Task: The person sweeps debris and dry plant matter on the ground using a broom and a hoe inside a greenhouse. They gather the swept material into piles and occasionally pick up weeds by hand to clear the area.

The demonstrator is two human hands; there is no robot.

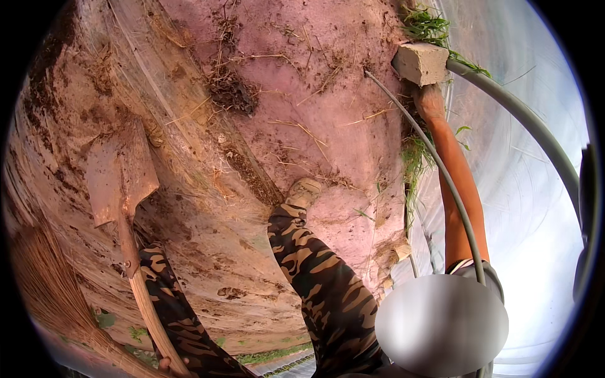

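Observation:
My right hand [429, 101] is at the end of my outstretched arm, against a pale brick [420, 64]. The brick hides its fingers, which seem to grip it. At the lower left, fingers of my left hand [165, 365] wrap the wooden handle [150, 302] of a shovel. Its rusty, soil-stained blade [122, 175] points away from me over the dirty plastic sheeting. A straw broom [52, 279] lies alongside the shovel, its stalk close to my left hand; whether that hand holds it too is unclear.
A thin grey hoop pole [432, 153] crosses before my right arm. A thicker pipe [524, 115] curves beside translucent film [491, 42]. Grass [416, 163] fringes the pinkish ground sheet [331, 127], strewn with straw and soil. My shoe [304, 191] stands there. Another brick [401, 250] sits farther down. A blurred oval hides the lower right.

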